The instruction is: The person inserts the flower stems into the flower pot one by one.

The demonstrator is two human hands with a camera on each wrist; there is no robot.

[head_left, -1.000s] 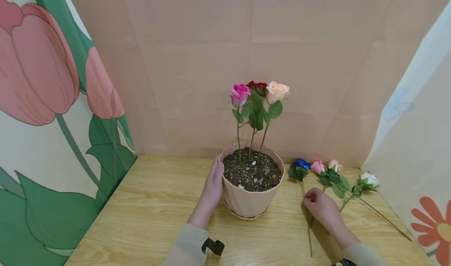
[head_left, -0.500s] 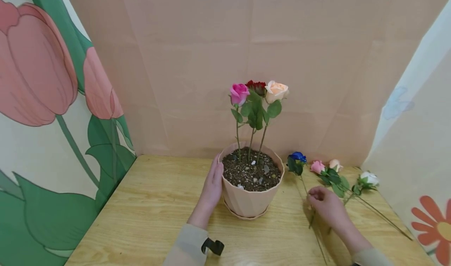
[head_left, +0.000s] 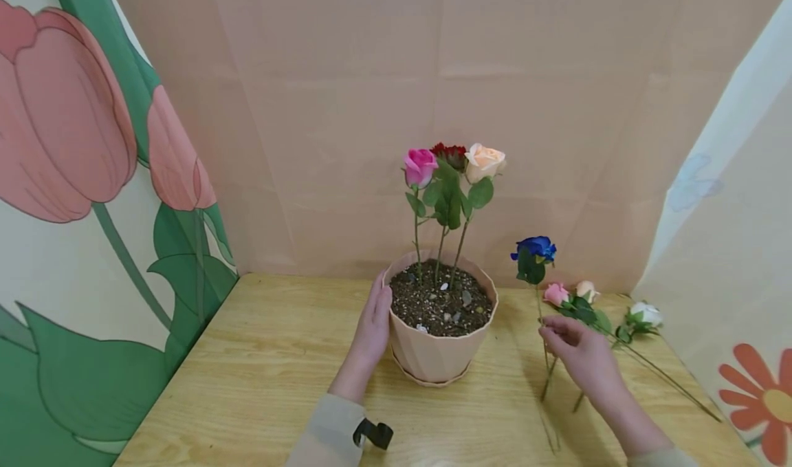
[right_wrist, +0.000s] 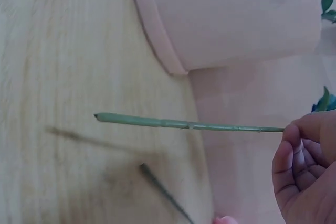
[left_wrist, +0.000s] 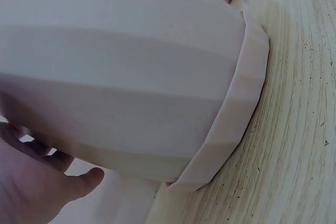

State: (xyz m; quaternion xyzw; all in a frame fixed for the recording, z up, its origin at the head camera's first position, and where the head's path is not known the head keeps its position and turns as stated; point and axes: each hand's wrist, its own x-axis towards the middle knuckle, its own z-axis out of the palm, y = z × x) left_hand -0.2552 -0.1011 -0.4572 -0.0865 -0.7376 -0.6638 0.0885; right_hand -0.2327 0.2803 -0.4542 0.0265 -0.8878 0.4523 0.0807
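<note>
the grip of the right hand (head_left: pixel 586 358) is a close pinch: thumb and fingertips meet on the stem (right_wrist: pixel 147 121) of a blue rose (head_left: pixel 537 247), with little more than the stem's thickness between them. the blue rose stands nearly upright in that pinch, its bloom at about two o'clock from the pot (head_left: pixel 439 353). the right wrist view shows the stem's lower end apart from the table (head_left: pixel 278 357), a shadow (right_wrist: pixel 79 137) just beside it.

the left hand (head_left: pixel 371 322) is at nine o'clock on the pot, its fairly straight fingers resting against the outer wall. some of those fingers are hidden behind the pot in the left wrist view.

the pot sits upright on its saucer (left_wrist: pixel 236 108) and holds dark soil (head_left: pixel 427 309) with pale pebbles. three flowers stand in it: a red flower (head_left: pixel 452 156), a magenta rose (head_left: pixel 421 166) at about eight o'clock from the red one, and a peach rose (head_left: pixel 485 161) at about three o'clock from it.

at about three o'clock from the pot, a pink rose (head_left: pixel 556 294), a pale rose (head_left: pixel 586 290) and, farthest out, a white rose (head_left: pixel 645 313) lie on the table. the right hand hides part of their stems, so which lower end belongs to which is hard to tell.
</note>
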